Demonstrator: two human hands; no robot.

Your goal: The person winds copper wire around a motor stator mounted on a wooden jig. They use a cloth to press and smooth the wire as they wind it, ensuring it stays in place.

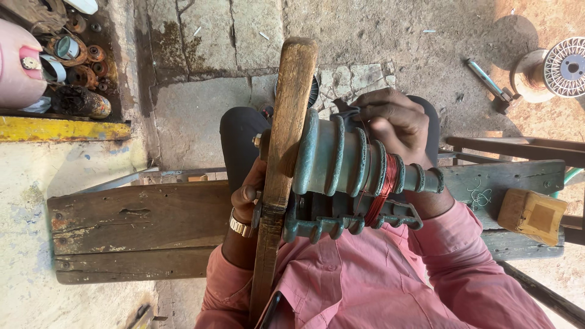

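My shirt (365, 286) is plain salmon pink, my trousers (239, 137) black. On my left wrist the watch (239, 226) is gold. The former (341, 159) is dull blue-green, with a band of coppery red wire (386, 186) round it. The upright plank (285, 152) is worn tan with darker brown stains. The surface (140, 228) is weathered grey-brown. The block (532, 214) is yellowish tan. The ledge (61, 130) is chipped yellow. The floor (390, 36) is dusty grey-brown.
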